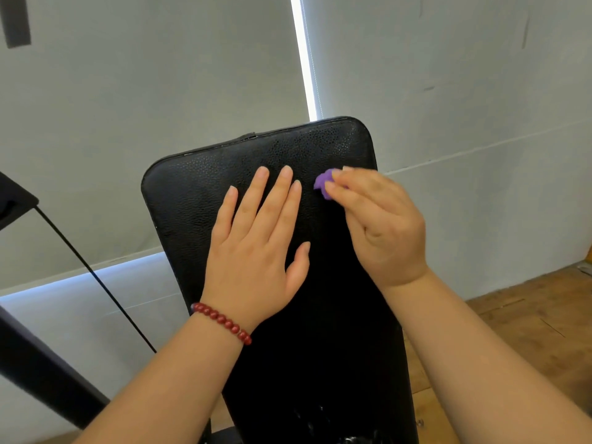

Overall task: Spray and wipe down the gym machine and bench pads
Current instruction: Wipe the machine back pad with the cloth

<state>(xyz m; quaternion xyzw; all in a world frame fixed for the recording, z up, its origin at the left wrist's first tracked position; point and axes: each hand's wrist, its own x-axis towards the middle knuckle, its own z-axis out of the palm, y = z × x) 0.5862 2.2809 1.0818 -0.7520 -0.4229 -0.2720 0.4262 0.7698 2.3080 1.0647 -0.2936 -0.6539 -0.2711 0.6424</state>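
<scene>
The left hand [256, 251] lies flat on the middle of the bench pad [192, 200]. Just right of it, the right hand [384, 225] pinches a small cloth [322, 184] at the pad's far right part. A wall [480, 91] stands behind the pad, and the floor [528, 331] lies to its right.

A flat left hand [256, 251] and a right hand [384, 232] pinching a small purple cloth [322, 184] block the upper part of the black grained-leather bench pad [179, 200]; its top-left corner lies bare. A thin black cable [96, 277] slants left of the pad.
</scene>
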